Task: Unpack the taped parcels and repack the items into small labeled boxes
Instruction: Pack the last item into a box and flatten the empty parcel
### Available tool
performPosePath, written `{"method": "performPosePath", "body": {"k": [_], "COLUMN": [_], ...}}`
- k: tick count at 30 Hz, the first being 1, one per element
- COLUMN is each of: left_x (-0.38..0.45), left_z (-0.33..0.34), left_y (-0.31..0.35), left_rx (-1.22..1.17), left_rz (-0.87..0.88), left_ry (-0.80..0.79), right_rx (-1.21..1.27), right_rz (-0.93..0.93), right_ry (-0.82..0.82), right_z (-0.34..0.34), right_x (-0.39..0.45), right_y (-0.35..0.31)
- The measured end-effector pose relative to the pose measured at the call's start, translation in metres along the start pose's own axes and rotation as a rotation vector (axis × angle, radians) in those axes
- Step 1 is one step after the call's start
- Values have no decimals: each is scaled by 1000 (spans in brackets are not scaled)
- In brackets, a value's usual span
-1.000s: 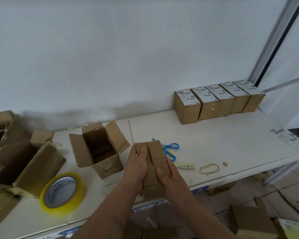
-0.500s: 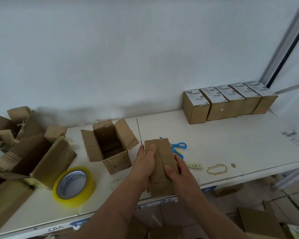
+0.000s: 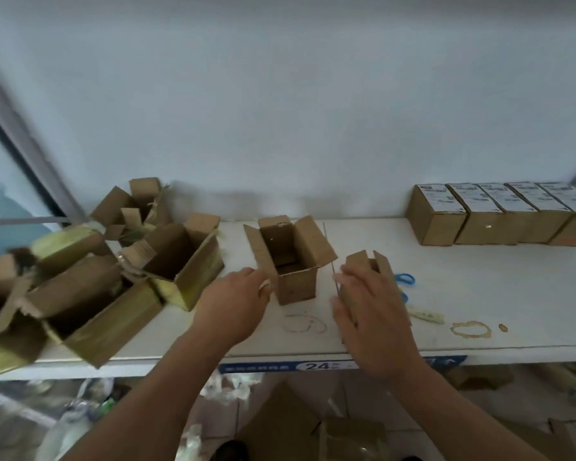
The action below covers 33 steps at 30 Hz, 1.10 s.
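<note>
My right hand [image 3: 373, 314] grips a flattened carton [image 3: 368, 266] near the shelf's [image 3: 479, 294] front edge; my left hand [image 3: 233, 301], fingers relaxed, reaches beside the open small box [image 3: 291, 261].

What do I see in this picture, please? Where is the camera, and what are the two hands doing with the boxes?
There is no machine: a person works with bare hands, and the camera sits on the person's head, looking down at a white shelf. The right hand holds a small flat-folded box. The left hand reaches beside an open small box, fingers relaxed, holding nothing. At the left lie torn taped parcels. At the back right stands a row of five labeled boxes. Blue scissors lie partly hidden behind the right hand.
</note>
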<state>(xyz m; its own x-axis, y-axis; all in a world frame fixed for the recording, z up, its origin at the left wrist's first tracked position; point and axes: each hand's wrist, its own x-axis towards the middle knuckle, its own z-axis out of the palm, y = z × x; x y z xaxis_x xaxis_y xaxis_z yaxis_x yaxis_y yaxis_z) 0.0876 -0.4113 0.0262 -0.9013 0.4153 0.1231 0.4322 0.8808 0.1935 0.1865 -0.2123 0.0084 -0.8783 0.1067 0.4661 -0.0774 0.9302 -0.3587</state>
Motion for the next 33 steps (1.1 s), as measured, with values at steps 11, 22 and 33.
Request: {"method": "performPosePath", "body": {"k": [11, 22, 33], "left_x": [-24, -25, -34], "left_z": [7, -13, -41], "left_y": [-102, -113, -44], "left_rx": [-30, -351, -862], "left_rz": [-48, -204, -212], "left_ry": [0, 34, 115], "right_rx": [-74, -109, 556], "right_rz": [-272, -220, 254], "right_ry": [-446, -545, -576], "right_z": [119, 145, 22], "right_x": [23, 30, -14], "right_y": [-94, -79, -53]}}
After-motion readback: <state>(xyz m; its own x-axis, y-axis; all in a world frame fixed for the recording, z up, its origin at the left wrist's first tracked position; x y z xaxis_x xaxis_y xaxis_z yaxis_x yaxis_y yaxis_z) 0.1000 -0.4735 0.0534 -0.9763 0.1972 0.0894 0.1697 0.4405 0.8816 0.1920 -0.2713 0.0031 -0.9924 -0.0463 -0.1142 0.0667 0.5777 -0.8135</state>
